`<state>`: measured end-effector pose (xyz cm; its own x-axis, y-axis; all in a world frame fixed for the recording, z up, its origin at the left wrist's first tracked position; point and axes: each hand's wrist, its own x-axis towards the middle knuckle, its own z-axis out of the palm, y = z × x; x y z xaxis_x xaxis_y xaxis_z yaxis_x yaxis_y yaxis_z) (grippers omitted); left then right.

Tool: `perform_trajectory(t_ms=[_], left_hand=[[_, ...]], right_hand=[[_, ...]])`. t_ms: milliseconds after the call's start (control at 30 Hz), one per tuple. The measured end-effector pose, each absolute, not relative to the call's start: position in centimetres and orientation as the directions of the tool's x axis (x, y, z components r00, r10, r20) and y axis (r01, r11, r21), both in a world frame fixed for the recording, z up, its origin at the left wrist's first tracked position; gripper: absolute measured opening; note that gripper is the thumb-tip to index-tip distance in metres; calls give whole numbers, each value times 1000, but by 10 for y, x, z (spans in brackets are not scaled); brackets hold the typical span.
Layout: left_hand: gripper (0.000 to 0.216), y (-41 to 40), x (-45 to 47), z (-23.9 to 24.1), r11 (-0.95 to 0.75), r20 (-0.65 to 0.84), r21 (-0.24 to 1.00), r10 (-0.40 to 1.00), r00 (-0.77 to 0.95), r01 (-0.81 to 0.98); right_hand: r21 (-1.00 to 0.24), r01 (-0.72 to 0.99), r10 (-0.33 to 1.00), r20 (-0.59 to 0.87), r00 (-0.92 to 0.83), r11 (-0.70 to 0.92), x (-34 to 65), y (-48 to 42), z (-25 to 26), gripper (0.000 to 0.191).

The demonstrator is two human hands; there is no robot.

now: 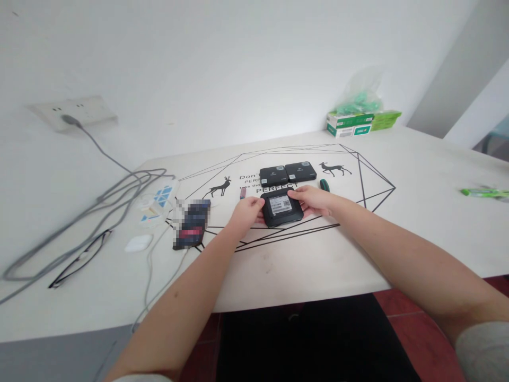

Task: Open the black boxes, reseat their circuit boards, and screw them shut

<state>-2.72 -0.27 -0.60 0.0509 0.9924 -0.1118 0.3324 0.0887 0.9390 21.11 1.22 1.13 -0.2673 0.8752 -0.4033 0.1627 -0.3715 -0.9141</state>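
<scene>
A flat black box (pixel 281 208) with a white label on its upturned face lies on the white table (pixel 326 265) in front of me. My left hand (pixel 247 211) grips its left edge with curled fingers. My right hand (pixel 314 200) grips its right and far edge, thumb on top. Two more black boxes (pixel 288 173) sit side by side just behind it. A green-handled tool (pixel 325 185) lies right of my right hand, and a small dark red stick (pixel 243 192) lies just beyond my left hand.
A phone (pixel 192 223) lies left of my hands, with a white earbud case (pixel 138 243), glasses (pixel 79 260), a power strip (pixel 157 200) and grey cables (pixel 99 204) further left. Green boxes and a bag (pixel 360 119) stand at the back. A green pen (pixel 483 192) lies far right.
</scene>
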Motion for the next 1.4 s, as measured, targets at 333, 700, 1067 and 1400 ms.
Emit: perform_trajectory(t_ms=[333,700,1067,1400], left_hand=[[58,-6,-45,-1,-141,274,299,960,56,944],[62,-6,-48,3,32,154,4,988,-32,999],[62,-1,-49,-9,-116,177,-29,977,120,993],[61,-5,-44,-6,-64,62,-51,996,67,997]], right_hand=[[-597,802,980,-160,-118,-1,211,10,13,45],[-310,928,962,108,249,-206,259,32,26,52],[-884,459,984,-6,180,-90,269,50,17,25],[-935,-352,995,73,-69,44,214,28,-8,51]])
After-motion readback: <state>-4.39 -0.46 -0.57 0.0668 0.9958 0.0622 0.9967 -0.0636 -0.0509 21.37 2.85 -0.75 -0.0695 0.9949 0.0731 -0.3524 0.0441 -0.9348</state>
